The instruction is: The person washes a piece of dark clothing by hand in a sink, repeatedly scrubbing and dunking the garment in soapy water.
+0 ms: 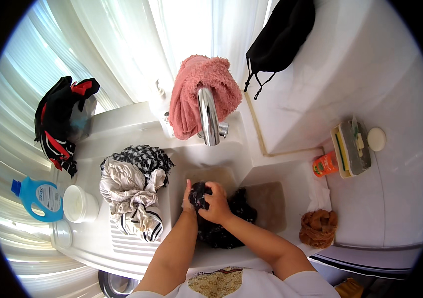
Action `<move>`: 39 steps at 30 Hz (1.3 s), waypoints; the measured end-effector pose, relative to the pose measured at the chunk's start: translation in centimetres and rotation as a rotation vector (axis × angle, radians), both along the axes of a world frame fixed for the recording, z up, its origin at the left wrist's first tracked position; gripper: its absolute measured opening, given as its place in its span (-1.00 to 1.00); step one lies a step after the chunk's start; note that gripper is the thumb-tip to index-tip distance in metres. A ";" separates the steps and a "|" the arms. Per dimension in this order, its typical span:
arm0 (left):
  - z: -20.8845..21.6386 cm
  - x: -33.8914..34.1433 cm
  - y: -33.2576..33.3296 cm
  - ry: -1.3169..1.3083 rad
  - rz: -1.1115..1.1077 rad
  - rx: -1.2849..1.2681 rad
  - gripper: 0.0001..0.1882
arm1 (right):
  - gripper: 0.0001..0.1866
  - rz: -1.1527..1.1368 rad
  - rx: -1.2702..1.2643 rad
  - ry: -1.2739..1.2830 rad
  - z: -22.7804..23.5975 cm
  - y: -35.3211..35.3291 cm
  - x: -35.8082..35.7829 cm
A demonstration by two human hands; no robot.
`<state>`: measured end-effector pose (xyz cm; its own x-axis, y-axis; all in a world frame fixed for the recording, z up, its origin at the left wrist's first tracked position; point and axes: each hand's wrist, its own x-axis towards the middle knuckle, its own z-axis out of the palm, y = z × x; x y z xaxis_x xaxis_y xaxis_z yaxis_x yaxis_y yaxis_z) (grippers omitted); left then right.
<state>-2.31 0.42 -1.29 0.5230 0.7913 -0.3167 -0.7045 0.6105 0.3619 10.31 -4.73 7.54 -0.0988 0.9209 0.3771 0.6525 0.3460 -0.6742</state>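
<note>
The top edge cuts off a black corded item (280,42); at frame centre, the right hand (215,204) partly hides bunched dark cloth (199,195).

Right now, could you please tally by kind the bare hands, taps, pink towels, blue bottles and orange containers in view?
Hands: 2, left hand and right hand, both on dark cloth
Taps: 1, chrome tap
Towels: 1, pink towel
Bottles: 1, blue bottle
Containers: 1, orange container
Total: 6
</note>
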 end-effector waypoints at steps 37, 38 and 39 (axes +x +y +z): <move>-0.4 2.7 -1.7 2.210 -0.664 0.879 -0.42 | -0.38 0.071 -0.370 -0.691 -9.5 2.5 3.8; 0.2 2.9 -1.4 2.179 -0.724 0.841 -0.42 | -0.38 0.051 -0.363 -0.679 -10.3 2.6 3.9; -0.3 3.0 -0.8 2.130 -0.685 0.855 -0.44 | -0.38 0.065 -0.374 -0.722 -11.2 3.2 3.9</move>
